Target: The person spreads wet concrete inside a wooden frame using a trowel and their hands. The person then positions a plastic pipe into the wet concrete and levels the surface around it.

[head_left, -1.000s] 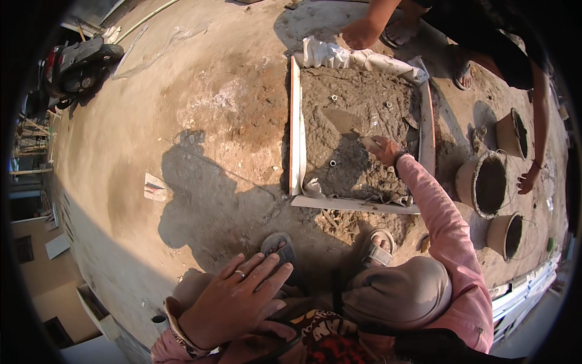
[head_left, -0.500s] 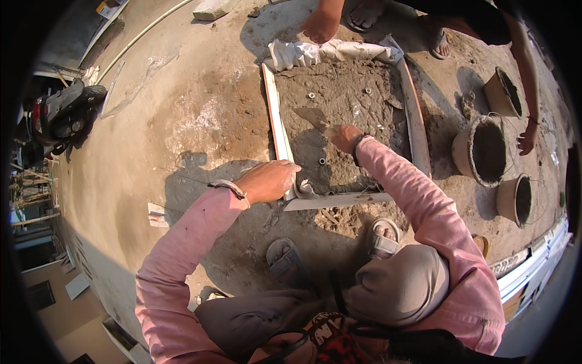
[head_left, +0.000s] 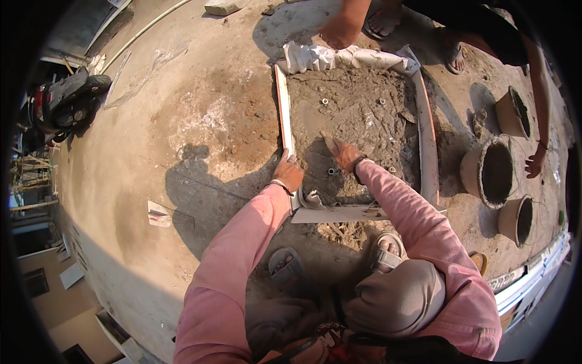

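Observation:
Wet grey concrete [head_left: 357, 130] fills a square form lined with white sheeting. Several short pale pipe ends [head_left: 324, 101] poke up from its rough surface. My right hand [head_left: 345, 156] is closed round a trowel [head_left: 328, 142] over the left part of the concrete; its blade is hard to make out in the shadow. On the form's left board [head_left: 283, 112], near the close left corner, my left hand [head_left: 288, 171] grips the top edge, fingers pointing away from me. Bunched white sheeting [head_left: 312, 200] lies just right of that hand.
At the far side, another person's fist [head_left: 339, 31] hangs by the form's edge; their other hand [head_left: 536, 164] is near the buckets. Three mortar-stained buckets, one large [head_left: 488, 173], stand at right. A motorbike [head_left: 66, 106] is at far left. My sandalled foot [head_left: 388, 252] is near the front board.
My left hand has moved from the near left corner a little up along the left board. My right hand has drawn the trowel nearer and left across the concrete. The view has shifted slightly.

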Motion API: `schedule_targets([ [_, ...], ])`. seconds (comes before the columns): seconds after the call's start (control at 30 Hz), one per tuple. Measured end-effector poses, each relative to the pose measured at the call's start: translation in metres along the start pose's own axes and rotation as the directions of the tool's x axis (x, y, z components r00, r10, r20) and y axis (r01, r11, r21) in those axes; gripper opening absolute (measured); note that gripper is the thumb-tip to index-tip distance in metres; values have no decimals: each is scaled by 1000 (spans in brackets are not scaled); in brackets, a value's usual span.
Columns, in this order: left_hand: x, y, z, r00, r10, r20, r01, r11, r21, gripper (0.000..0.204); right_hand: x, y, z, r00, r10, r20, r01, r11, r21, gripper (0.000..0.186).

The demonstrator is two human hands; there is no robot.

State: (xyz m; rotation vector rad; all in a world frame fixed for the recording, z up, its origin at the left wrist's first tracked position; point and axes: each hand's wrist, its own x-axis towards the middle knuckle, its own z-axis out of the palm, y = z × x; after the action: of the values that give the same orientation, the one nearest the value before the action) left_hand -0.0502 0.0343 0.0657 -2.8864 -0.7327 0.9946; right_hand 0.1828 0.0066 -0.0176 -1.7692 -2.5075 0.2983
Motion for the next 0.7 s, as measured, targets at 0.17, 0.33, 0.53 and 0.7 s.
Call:
schedule_targets([
  [0.17,-16,6,33,986,-90,-142,110,984,140,38,75,-42,-44,940,-42,339,113,974,-194,55],
  [0.33,-22,7,45,954,-106,-279,119,992,30,42,46,-6,-43,956,-164,244,48,906,419,31],
  [0.53,-37,0,82,957,-123,-265,157,981,114,45,-1,-53,-110,997,-21,72,-22,833,553,35],
  [0.7,-29,6,61,957,-110,-270,136,988,78,45,58,-45,-85,968,239,70,-237,793,561,32],
])
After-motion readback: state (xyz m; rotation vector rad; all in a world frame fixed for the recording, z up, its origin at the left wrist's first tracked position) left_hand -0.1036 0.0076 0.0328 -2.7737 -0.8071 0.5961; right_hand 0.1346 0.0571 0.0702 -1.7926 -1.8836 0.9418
